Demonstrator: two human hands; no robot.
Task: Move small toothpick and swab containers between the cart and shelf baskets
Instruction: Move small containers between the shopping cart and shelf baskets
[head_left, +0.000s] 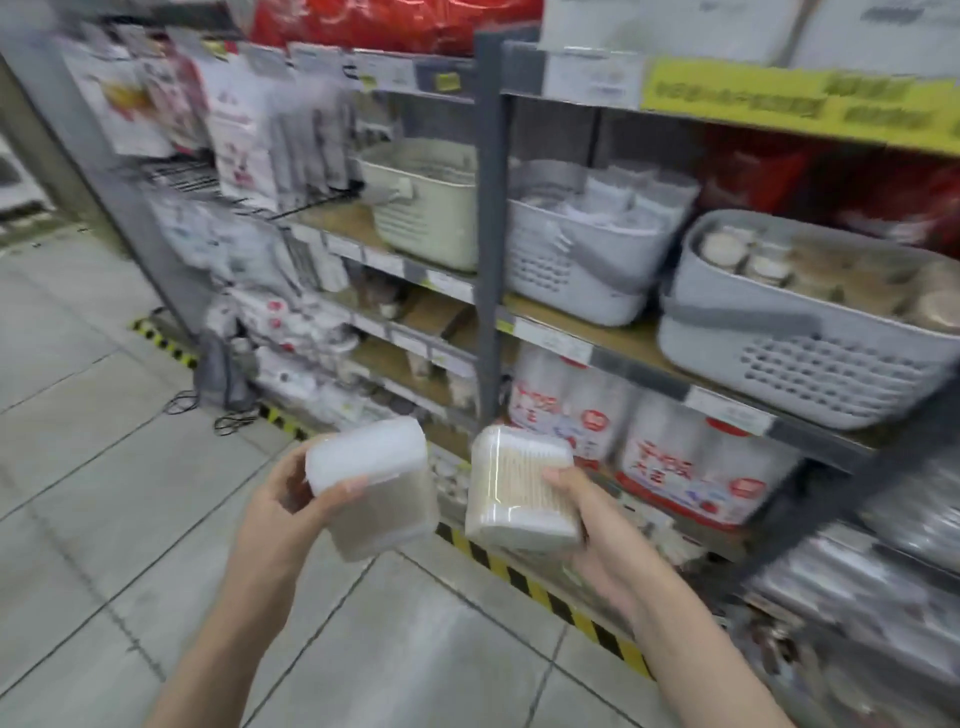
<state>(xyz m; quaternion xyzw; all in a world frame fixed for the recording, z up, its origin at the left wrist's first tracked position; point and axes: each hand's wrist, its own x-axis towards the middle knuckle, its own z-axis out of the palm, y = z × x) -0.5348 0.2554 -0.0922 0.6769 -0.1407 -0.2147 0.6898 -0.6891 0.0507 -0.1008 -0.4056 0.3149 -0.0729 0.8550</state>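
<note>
Closest to me, I'm seeing both forearms reaching out over the grey tile floor (130, 467). The left hand (283, 512) is gripping a clear box (371, 488) with a white lid, thumb curled across its front, fingers wrapped round the far side. Just beside it, not touching, the right hand (597, 525) is clamping a second box (519, 488) tilted on its side, so the pale sticks inside are showing through the wall; thumb on top, fingers underneath. Can't tell if they're toothpicks or swabs, it's pretty blurry.

Past the hands, yellow-black tape (545, 592) is running along the foot of the shelf (488, 234). Up on the wooden board, the grey basket (810, 332) at the right edge is holding round tubs, a second grey basket (576, 260) is sitting left of it with white packets, and a cream basket (431, 208) is sitting beyond the upright post.
</note>
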